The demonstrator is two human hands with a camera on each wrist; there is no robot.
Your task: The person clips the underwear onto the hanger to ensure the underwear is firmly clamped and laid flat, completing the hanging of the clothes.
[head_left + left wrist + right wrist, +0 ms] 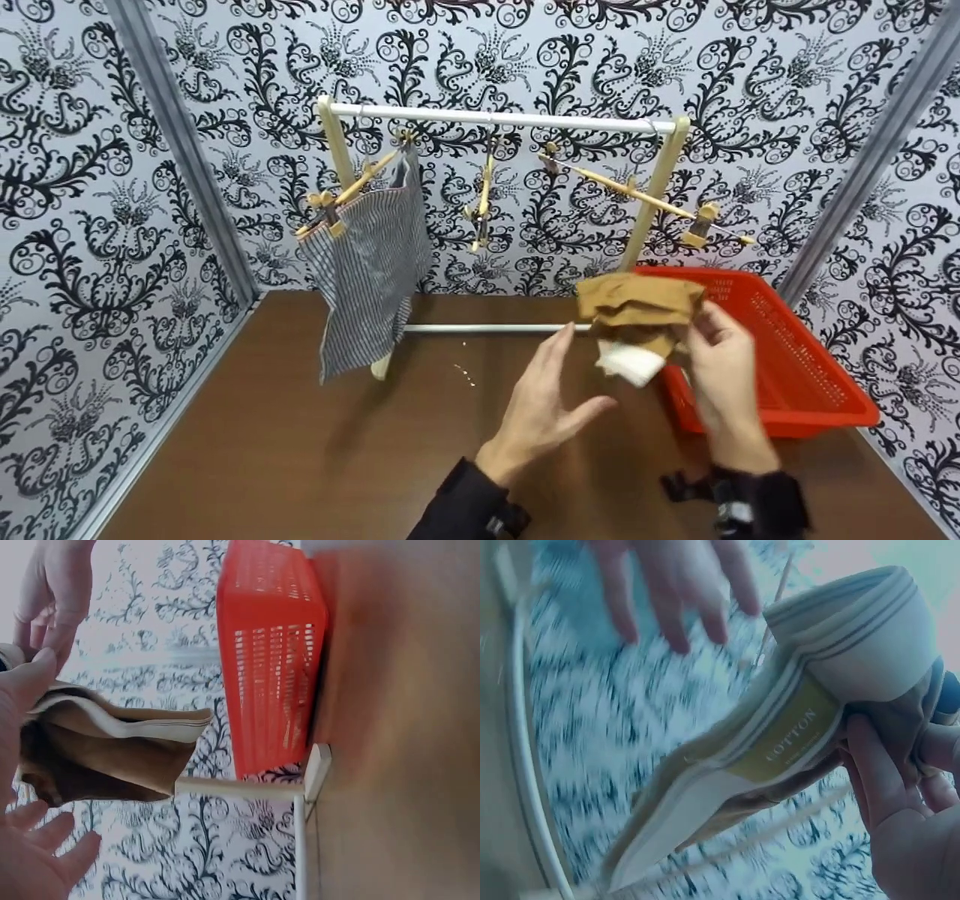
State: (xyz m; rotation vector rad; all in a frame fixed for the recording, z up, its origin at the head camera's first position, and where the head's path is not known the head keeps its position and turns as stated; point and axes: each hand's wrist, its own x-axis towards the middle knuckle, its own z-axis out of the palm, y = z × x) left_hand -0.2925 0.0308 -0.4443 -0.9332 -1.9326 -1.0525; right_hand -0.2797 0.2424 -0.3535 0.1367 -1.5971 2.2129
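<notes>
My right hand grips a pair of brown underpants at one side, in front of the red basket's near left corner. In the right wrist view its pale waistband carries dark stripes and a label reading COTTON; my fingers and thumb pinch the brown fabric. My left hand is to the left of the underpants, fingers extended and thumb spread, holding nothing. From the left wrist, the garment hangs loosely bunched beyond the spread left fingers.
A small rack with a white top bar stands behind. Striped grey shorts or cloth hang from a clip hanger on its left. A middle hanger and a right hanger bear only clips. The red basket is at right.
</notes>
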